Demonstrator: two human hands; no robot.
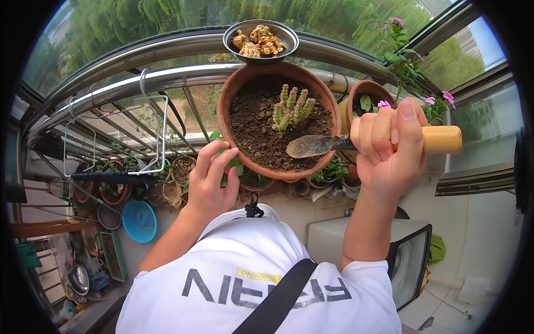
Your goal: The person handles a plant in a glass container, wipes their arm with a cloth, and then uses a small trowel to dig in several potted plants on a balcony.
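A round terracotta pot [278,170] of dark soil [254,125] stands before me. A clump of stacked-leaf succulent stems [293,109], green with pinkish edges, grows upright right of its middle. My right hand [390,144] is closed around a garden trowel [313,146] with a pale wooden handle. The trowel's soil-smeared blade points left, over the near right part of the soil; whether it touches the soil I cannot tell. My left hand [215,177] is at the pot's near left rim, fingertips at its outer edge, thumb apart, nothing held. Some green leaves show behind those fingers.
A metal bowl [260,58] of dried seed clusters sits beyond the pot at the window. At right is a smaller pot [369,88] near a pink-flowered plant [402,62]. White wire racks [164,129] hang from the left railing. A blue basin [139,221] and a washing machine [329,234] stand below.
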